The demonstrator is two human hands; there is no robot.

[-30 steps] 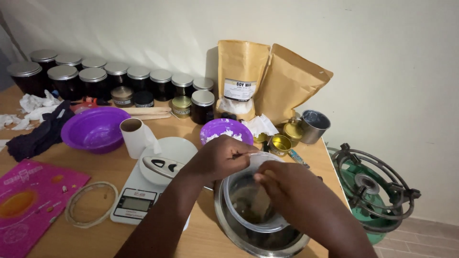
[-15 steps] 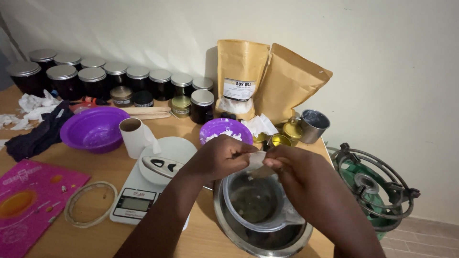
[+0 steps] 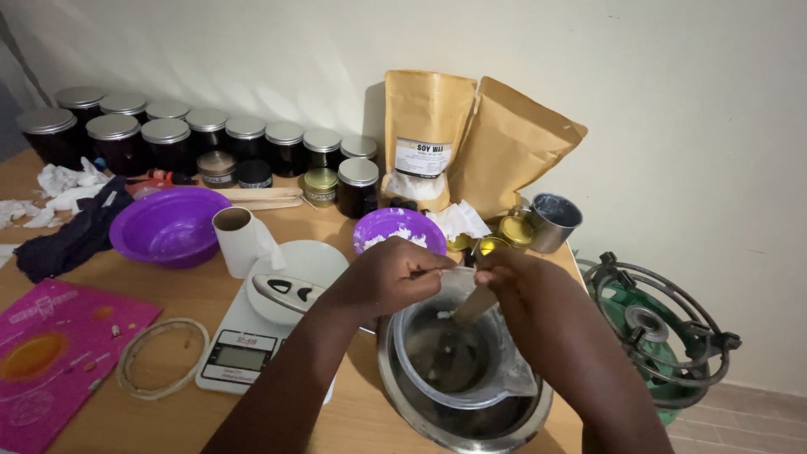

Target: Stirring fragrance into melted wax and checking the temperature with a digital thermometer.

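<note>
My left hand (image 3: 391, 277) and my right hand (image 3: 525, 290) meet over a clear plastic jug (image 3: 454, 349) that sits inside a steel bowl (image 3: 403, 395). A wooden stick (image 3: 472, 304) slants down into the jug from my right hand, whose fingers are closed on its top. My left fingers pinch a thin pale strip right next to the right fingertips; what the strip is cannot be told. Bits of white wax lie in the jug's bottom. Just behind my hands stands a small purple bowl (image 3: 399, 227) with white flakes.
A white kitchen scale (image 3: 269, 324) with a plate stands left of the steel bowl. Behind are a large purple bowl (image 3: 168, 227), a paper roll (image 3: 239, 242), rows of dark lidded jars (image 3: 172, 139), two brown pouches (image 3: 471, 143) and a metal cup (image 3: 553, 220). A green gas burner (image 3: 656, 332) stands right of the table.
My right hand has risen out of the jug and moved up to meet the left fingers at the rim. The stick now stands tilted in the jug.
</note>
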